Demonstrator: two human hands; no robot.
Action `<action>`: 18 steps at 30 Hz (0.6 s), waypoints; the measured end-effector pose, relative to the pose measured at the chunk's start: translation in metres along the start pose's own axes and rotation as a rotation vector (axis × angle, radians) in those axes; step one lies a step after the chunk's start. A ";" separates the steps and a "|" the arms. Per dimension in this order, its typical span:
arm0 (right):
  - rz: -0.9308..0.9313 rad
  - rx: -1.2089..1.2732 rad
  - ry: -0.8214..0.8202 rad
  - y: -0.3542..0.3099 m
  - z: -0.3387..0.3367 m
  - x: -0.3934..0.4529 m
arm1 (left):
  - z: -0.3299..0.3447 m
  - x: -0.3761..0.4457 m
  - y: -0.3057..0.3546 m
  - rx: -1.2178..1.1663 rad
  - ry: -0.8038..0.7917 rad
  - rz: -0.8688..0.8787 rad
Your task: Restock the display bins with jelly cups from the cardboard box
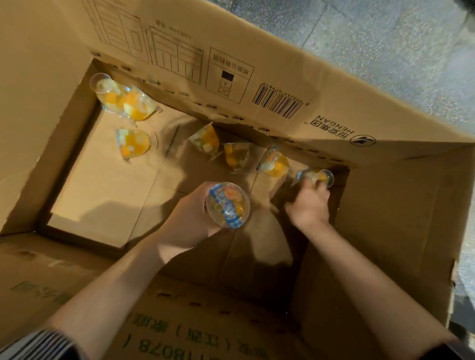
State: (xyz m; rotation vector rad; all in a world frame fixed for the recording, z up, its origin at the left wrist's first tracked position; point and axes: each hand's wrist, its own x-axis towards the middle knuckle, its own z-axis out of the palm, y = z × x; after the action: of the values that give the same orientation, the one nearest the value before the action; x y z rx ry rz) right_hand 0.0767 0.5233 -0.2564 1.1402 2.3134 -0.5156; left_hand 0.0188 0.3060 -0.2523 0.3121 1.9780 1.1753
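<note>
Seen from the head camera, a person leans over a deep cardboard box (pixel 314 106) standing on a speckled grey floor (pixel 394 50), both forearms reaching down inside because the stock has dwindled to a handful of jelly cups on the bottom. The left hand (pixel 191 218) is wrapped around one jelly cup (pixel 228 204), lid turned up toward the camera, apparently lifted clear of the box bottom so it can be carried out to the display bins, which are not in view. The right hand (pixel 309 206) stretches into the far right corner, fingers closing on the corner cup (pixel 316 176) lying on its side against the wall; motion blur leaves it unclear whether the grip is complete. Three loose cups (pixel 236 154) lie tipped over along the far wall between the hands, and another cluster (pixel 126 104) sits in the far left corner, likely having rolled there as the box emptied.
</note>
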 end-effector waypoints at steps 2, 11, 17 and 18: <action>-0.027 -0.300 0.029 0.006 -0.001 0.030 | 0.001 0.001 -0.006 -0.012 0.012 -0.020; -0.109 -0.983 0.007 0.029 0.015 0.074 | 0.003 0.003 -0.016 0.096 0.016 0.072; -0.177 -0.596 -0.140 0.021 0.021 0.036 | 0.003 0.002 -0.010 -0.167 0.023 0.017; -0.141 -0.393 -0.185 0.020 0.021 0.029 | 0.003 0.000 -0.005 -0.241 0.029 -0.013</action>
State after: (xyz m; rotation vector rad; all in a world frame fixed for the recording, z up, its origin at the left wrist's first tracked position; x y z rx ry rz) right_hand 0.0838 0.5416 -0.2922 0.7162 2.2133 -0.1910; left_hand 0.0217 0.3048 -0.2569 0.1588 1.8353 1.3999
